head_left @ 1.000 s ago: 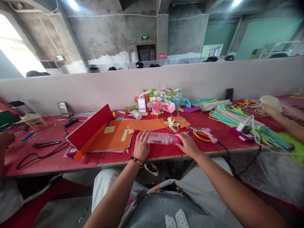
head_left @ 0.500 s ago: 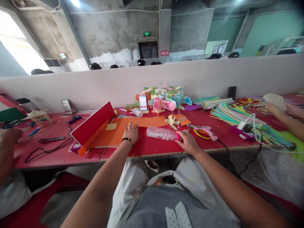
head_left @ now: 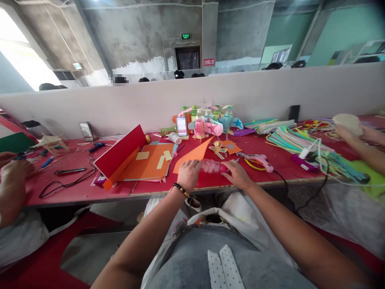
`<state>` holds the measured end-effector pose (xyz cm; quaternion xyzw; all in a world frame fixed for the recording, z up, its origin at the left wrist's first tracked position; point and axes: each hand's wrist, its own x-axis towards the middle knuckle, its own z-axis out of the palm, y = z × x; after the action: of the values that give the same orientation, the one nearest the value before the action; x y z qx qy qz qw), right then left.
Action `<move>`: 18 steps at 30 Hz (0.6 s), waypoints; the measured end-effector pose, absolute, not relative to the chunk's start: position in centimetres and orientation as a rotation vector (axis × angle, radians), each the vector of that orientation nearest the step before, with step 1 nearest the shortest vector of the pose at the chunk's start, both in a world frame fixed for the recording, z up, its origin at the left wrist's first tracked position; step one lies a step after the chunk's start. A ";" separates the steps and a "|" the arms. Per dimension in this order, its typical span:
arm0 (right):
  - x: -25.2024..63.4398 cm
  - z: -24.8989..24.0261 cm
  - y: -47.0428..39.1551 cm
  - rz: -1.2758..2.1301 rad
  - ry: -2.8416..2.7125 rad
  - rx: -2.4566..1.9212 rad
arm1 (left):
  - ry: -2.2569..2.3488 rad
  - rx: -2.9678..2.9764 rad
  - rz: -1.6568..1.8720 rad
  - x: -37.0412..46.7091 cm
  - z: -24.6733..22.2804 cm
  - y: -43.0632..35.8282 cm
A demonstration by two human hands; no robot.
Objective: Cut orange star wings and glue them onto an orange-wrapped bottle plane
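Observation:
A clear plastic bottle [head_left: 209, 165] with a pink cap lies sideways near the table's front edge. My left hand [head_left: 189, 173] is closed over its left end, together with an orange paper sheet [head_left: 194, 154] whose far corner lifts off the table. At the cap end, my right hand [head_left: 237, 173] has its fingers closed on the bottle. To the left lie stacked orange sheets [head_left: 147, 166] with small yellow paper pieces on them. Just beyond the bottle sits a yellow paper propeller shape [head_left: 218, 149].
A pink glue gun [head_left: 264, 162] and yellow-handled tool lie right of my right hand. Decorated bottles [head_left: 207, 124] and a phone [head_left: 181, 126] stand behind. A red board [head_left: 120, 150] leans at left. Coloured strips [head_left: 288, 140] spread rightward. Other people's hands work at both sides.
My left hand has moved right from the orange paper onto the bottle, bringing an orange sheet with it. The sheet has come away from the stack and now curls up.

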<state>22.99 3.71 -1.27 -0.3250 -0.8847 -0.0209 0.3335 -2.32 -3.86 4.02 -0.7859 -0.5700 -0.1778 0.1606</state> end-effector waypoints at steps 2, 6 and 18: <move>23.0 -1.3 3.7 -0.041 -2.326 -0.822 | -1.540 -2.325 -0.497 -0.4 3.3 -4.1; 23.1 -1.3 3.8 -0.012 -2.327 -0.798 | -1.460 -2.397 -0.537 1.3 2.1 -4.6; 22.8 -1.0 2.4 0.071 -2.328 -0.758 | -1.469 -2.504 -0.744 -2.8 2.2 -3.9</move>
<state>22.75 2.40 -1.02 -0.2912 -0.8940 0.0274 0.3394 -2.80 -3.92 2.20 -0.8333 -0.4889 -0.2476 0.0725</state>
